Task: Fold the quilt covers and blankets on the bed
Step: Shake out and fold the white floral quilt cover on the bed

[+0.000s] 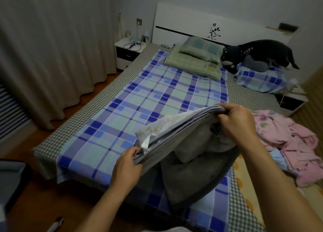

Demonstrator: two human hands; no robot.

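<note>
Head: both hands (pixel 126 167) pinching quilt cover (pixel 183 132)

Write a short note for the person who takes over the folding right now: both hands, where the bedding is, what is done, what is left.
Left hand: pinches the near end of the grey quilt cover.
Right hand: grips the far end of its stacked edges.
The cover hangs partly folded above the blue plaid sheet.
Done: edges gathered.
Left: lay it down and finish folding; the pink blanket lies crumpled to the right, unfolded.
</note>
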